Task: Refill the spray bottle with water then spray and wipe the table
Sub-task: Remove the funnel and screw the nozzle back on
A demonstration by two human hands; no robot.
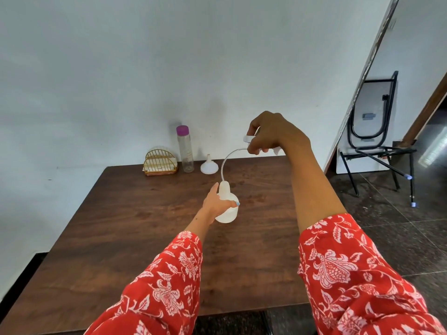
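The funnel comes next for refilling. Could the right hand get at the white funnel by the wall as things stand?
Probably not yet: the right hand grips the white spray head, its tube still running into the white plastic spray bottle. The small white plastic funnel stands unblocked on the brown wooden table, below that hand.

Red floral sleeves (169, 286), purple-capped bottle (185, 151)

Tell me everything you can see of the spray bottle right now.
The spray bottle is translucent white plastic with a round body and narrow neck, standing upright mid-table. The left hand grips its body. Its spray head is off, lifted up in the right hand; the thin curved dip tube still runs down into the neck. The liquid level is unclear.
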